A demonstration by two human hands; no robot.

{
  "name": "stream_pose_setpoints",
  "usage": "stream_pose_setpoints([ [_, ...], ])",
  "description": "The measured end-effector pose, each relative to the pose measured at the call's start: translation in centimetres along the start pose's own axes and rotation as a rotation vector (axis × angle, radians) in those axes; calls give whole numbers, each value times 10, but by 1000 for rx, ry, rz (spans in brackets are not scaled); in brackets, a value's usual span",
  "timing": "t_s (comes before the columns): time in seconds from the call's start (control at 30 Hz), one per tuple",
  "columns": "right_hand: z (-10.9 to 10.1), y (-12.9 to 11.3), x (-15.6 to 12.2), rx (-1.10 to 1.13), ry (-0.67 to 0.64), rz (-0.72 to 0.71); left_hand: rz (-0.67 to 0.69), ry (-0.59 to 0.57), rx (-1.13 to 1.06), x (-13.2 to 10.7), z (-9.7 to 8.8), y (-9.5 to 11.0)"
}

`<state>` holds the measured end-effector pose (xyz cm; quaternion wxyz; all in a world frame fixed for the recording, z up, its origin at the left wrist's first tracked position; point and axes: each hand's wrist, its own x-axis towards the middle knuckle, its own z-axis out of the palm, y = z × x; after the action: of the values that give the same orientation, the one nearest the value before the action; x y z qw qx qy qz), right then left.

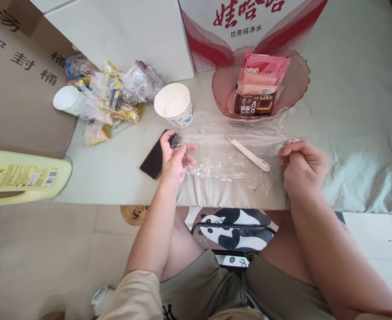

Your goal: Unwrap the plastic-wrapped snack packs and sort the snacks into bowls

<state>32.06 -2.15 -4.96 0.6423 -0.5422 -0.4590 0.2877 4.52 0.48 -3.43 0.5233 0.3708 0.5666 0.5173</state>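
A sheet of clear plastic wrap [229, 155] is stretched over the pale cloth surface between my two hands. My left hand [174, 159] pinches its left edge, fingers closed, right beside a black phone [154, 156]. My right hand [300, 166] is closed on the sheet's right edge. A white knife-like tool [249, 154] lies under or on the wrap, between the hands. Behind the wrap stands a pink glass bowl [295, 89] holding pink and brown snack packets [259, 86].
A white paper cup [173, 105] stands left of the bowl, another cup [66, 99] lies further left beside a heap of snack wrappers [112, 100]. A white box [125, 31] and a red-printed carton [249, 22] stand behind. A yellow bottle [19, 175] lies at the left.
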Motion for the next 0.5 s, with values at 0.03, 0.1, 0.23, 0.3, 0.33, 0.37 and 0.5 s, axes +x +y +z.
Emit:
stream_pose_setpoints([
  [0.03, -1, 3, 0, -9, -17, -17, 18, 11, -16, 0, 1, -2],
  [0.1, -2, 6, -1, -25, -33, 3, 49, 24, -48, 2, 2, -4],
  [0.23, -4, 5, -3, -110, -52, 126, 108, -1, -59, 4, 2, -11],
  [0.3, -4, 3, -4, -153, -39, 152, 175, 12, -40, 5, 0, -15],
  [0.33, -4, 3, -4, -173, -31, 152, 216, 36, -12, 6, -1, -17],
  [0.37, -4, 2, -4, -191, -26, 142, 256, 67, 30, 7, -2, -19],
  [0.5, -4, 4, -4, -270, -75, 94, 355, 105, 246, 10, -9, -25],
])
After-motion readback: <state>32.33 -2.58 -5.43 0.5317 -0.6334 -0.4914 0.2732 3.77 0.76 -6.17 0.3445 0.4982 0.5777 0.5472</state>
